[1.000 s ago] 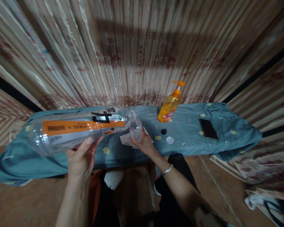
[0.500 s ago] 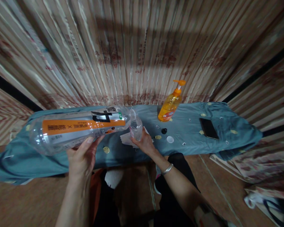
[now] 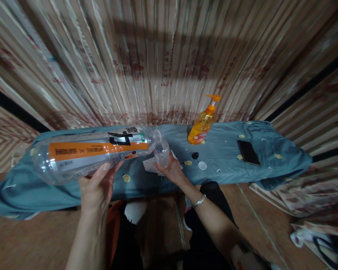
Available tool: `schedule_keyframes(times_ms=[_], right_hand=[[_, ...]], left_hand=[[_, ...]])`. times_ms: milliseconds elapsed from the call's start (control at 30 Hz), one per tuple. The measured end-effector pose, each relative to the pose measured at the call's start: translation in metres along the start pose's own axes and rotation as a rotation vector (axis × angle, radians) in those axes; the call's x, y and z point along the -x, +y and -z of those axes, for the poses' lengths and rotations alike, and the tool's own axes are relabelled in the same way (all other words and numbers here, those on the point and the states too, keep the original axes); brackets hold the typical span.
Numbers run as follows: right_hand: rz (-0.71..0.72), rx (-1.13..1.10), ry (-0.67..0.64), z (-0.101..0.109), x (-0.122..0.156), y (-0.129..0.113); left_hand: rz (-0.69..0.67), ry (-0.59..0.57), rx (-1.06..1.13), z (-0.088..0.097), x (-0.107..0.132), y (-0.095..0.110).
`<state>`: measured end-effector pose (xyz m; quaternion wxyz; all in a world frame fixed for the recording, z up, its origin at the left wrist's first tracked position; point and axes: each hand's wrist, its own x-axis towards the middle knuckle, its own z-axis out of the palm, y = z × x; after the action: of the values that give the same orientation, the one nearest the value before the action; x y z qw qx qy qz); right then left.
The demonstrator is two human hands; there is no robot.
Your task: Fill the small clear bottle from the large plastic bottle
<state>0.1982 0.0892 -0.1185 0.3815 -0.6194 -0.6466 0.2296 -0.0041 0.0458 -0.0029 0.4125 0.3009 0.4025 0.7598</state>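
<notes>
My left hand grips a large clear plastic bottle with an orange label, held on its side with its mouth pointing right. That mouth meets the top of a small clear bottle, which stands upright on the blue cloth. My right hand is wrapped round the small bottle's lower part. A white tissue lies under and beside the small bottle.
An orange pump bottle stands at the back of the cloth. A small black cap and a white cap lie right of my right hand. A black phone lies further right. Striped curtain behind; bags at lower right.
</notes>
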Motion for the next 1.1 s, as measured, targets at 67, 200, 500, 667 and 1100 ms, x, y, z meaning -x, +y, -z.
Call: schedule_keyframes(times_ms=[67, 200, 500, 667, 1100], right_hand=[[0.014, -0.002, 0.007, -0.0011, 0.0, 0.0016], [0.039, -0.031, 0.025, -0.0031, -0.0005, 0.0052], [-0.007, 0.022, 0.017, -0.0024, -0.0004, 0.0025], [-0.017, 0.04, 0.009, -0.0018, -0.0001, 0.0009], [-0.003, 0.021, 0.012, 0.0026, 0.0004, -0.0027]], left_hand=[[-0.005, -0.005, 0.002, 0.0006, -0.0003, -0.0006], [-0.006, -0.007, 0.007, 0.0012, -0.0005, -0.0016], [-0.021, -0.037, 0.018, -0.0003, -0.0007, -0.0002], [-0.019, -0.034, 0.008, 0.0007, -0.002, -0.0016], [-0.025, -0.04, -0.005, 0.003, -0.0023, -0.0021]])
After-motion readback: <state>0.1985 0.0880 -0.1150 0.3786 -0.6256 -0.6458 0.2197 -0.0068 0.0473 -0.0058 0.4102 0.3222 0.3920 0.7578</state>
